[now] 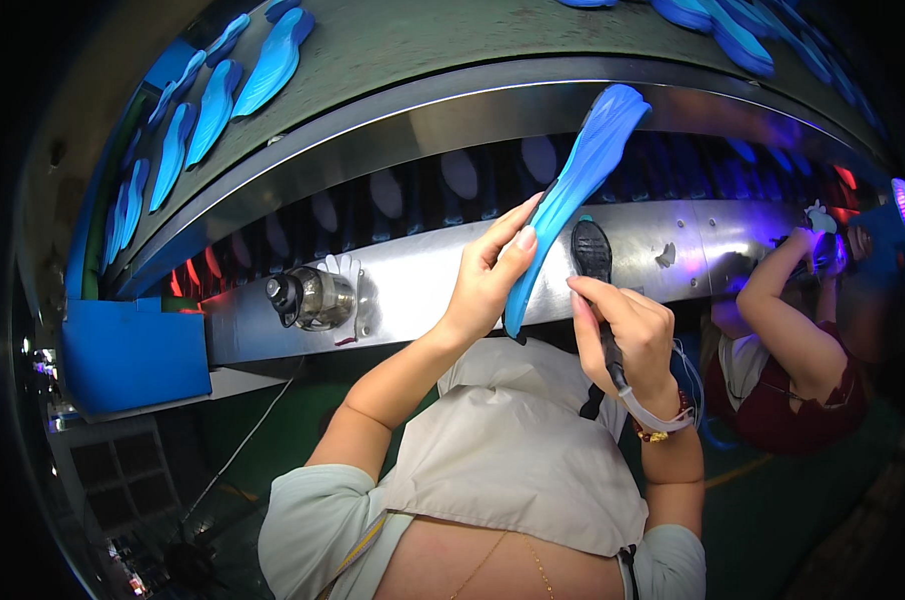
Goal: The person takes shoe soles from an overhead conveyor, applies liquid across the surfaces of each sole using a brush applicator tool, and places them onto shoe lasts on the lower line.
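Blue shoe sole (580, 190) held in the air above the steel conveyor housing (413, 290), long axis running up-right from the left hand (493, 275), whose fingers clamp its lower end, while the right hand (628, 335), fingers closed on a black brush (593, 255), sits just beside its underside.

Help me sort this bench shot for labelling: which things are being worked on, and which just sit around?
In hand:
left hand holding blue shoe sole
right hand holding black brush

Lying about:
blue soles on the belt
metal bottle
blue box
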